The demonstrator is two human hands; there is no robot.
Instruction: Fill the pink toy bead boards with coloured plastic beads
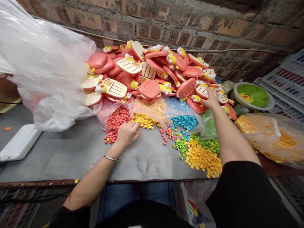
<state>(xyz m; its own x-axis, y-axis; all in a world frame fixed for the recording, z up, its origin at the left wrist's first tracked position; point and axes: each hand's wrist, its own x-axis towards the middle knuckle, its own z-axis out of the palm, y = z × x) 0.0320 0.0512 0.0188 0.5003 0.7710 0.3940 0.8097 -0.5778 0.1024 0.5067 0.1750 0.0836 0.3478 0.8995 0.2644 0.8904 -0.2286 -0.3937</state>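
Note:
Small red pieces [118,118] and yellow pieces [146,121] lie in heaps spilling from plastic bags. My left hand [127,134] rests at the edge of these heaps, its fingers curled together; anything small between the fingertips is hidden. Behind them rises a big pile of pink-and-cream plastic toy cases [149,88] with yellow, white-eyed heads. At the right of the pile, my right hand [211,100] reaches onto a striped toy case [201,91], thumb and fingers spread about its right end. Part of that grip is hidden.
Blue pieces [184,122], green pieces [180,146] and orange-yellow pieces [201,157] lie near my right forearm. A clear plastic bag [59,72] stands at left beside a white device [22,142]. At right are a green bowl [257,95] and a filled bag [280,136]. A brick wall [161,28] stands behind.

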